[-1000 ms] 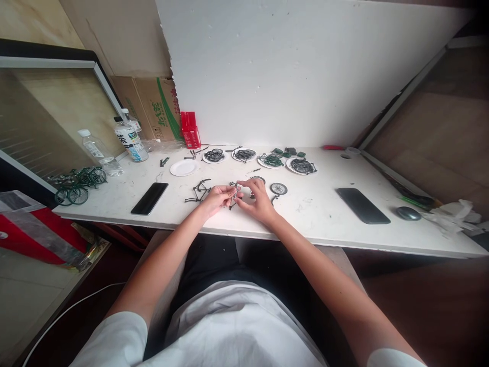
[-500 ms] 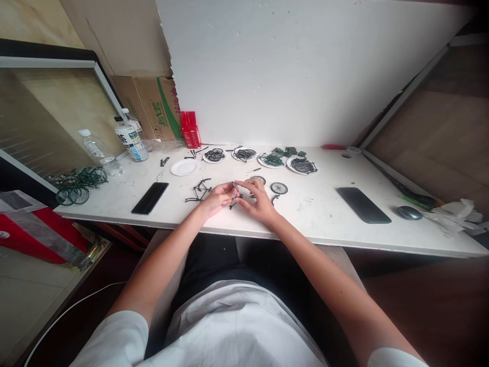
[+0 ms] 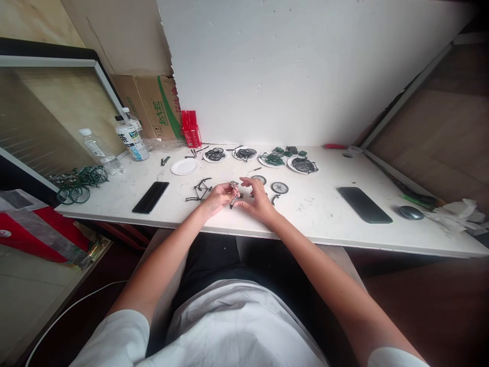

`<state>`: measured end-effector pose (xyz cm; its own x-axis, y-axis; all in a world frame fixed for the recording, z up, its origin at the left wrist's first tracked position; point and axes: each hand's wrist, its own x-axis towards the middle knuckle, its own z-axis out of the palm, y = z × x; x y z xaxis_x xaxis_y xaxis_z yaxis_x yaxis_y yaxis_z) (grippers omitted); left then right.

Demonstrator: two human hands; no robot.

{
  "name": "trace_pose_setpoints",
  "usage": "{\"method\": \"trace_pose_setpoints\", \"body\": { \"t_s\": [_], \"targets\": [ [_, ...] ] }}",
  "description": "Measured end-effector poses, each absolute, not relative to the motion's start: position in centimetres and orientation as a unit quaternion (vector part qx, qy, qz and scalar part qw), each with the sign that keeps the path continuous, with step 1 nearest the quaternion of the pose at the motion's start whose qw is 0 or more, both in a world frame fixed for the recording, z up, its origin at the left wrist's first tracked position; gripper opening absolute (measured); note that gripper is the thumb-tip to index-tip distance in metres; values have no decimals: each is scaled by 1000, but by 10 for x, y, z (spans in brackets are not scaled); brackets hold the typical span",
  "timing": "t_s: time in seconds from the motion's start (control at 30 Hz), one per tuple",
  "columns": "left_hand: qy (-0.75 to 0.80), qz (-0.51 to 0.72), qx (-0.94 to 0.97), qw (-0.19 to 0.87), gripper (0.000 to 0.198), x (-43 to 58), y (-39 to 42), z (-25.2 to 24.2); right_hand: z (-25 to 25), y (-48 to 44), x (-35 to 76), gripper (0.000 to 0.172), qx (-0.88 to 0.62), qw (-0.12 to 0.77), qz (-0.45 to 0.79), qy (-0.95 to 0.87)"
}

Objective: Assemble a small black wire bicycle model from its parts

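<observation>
Over the near middle of the white table, my left hand [image 3: 218, 199] pinches a small, thin metallic part [image 3: 234, 187], too fine to name. Just to its right, my right hand [image 3: 256, 198] has its thumb and fingers apart, with no part visible between them. A dark model bicycle frame [image 3: 199, 190] lies left of my left hand. Beyond my right hand is a small spoked wheel [image 3: 259, 180], partly hidden by the fingers. Another spoked wheel [image 3: 280, 187] lies further right, with a small dark curved piece [image 3: 275, 199] beside it.
White plates with model parts [image 3: 272, 160] line the back, beside a bare plate [image 3: 184, 166]. Assembled green model bicycles [image 3: 80, 183] and bottles [image 3: 132, 138] stand left. A phone [image 3: 151, 197] lies left; a dark flat slab [image 3: 364, 205] and mouse [image 3: 410, 212] lie right.
My right fingers have drawn slightly back from the small part and spread apart. My left hand keeps its pinch in nearly the same place.
</observation>
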<state>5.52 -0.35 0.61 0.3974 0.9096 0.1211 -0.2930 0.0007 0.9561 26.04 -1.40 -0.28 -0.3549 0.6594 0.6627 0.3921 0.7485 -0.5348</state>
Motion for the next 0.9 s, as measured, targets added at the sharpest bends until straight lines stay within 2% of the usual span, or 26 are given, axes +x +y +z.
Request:
{"method": "trace_pose_setpoints", "body": {
  "t_s": [0.27,0.47,0.9],
  "targets": [
    [287,471,532,642,33,57,-4,7,-3,-14,260,52,-321,486,139,-801],
    [265,461,509,677,28,58,-5,10,-3,-14,260,53,-330,480,140,-801],
    [256,412,470,737,34,55,-6,14,2,-19,260,59,-313,475,105,-816]
  ]
}}
